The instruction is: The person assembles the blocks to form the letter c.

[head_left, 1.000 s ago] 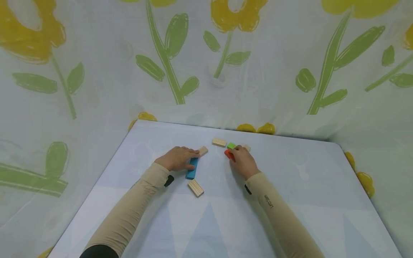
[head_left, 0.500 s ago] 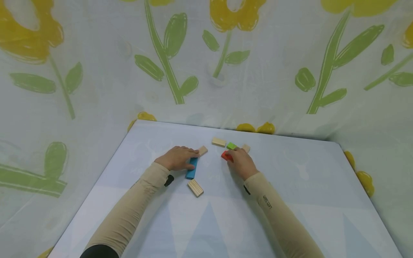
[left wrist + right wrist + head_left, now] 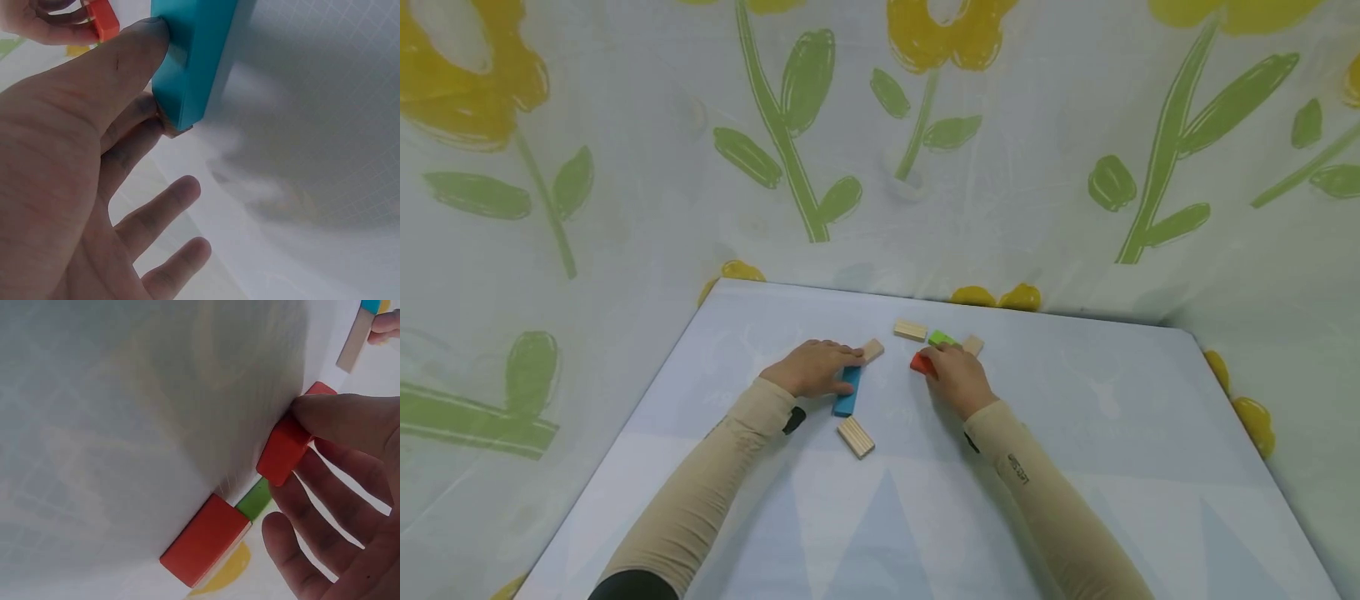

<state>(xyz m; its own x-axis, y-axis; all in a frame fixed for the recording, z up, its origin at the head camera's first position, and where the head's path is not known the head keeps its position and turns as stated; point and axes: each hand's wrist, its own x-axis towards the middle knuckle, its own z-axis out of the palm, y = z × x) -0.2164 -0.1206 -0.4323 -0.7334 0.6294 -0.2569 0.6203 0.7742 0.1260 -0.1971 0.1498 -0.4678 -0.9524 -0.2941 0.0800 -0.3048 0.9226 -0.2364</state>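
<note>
My right hand [image 3: 961,377] pinches a red block [image 3: 922,363] between thumb and fingers; in the right wrist view the thumb lies across the red block [image 3: 289,447]. Just behind it is a green block [image 3: 943,338], partly hidden by the fingers. My left hand [image 3: 811,368] rests over a blue block [image 3: 847,395], its thumb against the side. Its forward fingertips reach a pale wooden block [image 3: 872,351] at the blue one's far end. In the left wrist view, the thumb touches the blue block [image 3: 194,56], while the two lowest fingers stretch out free.
A grooved wooden block [image 3: 855,437] lies near the blue one. Another wooden block [image 3: 910,331] sits toward the table's back edge. Right of the green block is a pale block [image 3: 973,345], whose other face shows red [image 3: 205,540] in the right wrist view. Flowered cloth [image 3: 1000,183] hangs behind the white table [image 3: 1097,517].
My right hand has slid the red block a little left and toward me, leaving more of the green block in sight. The left hand has stayed in place.
</note>
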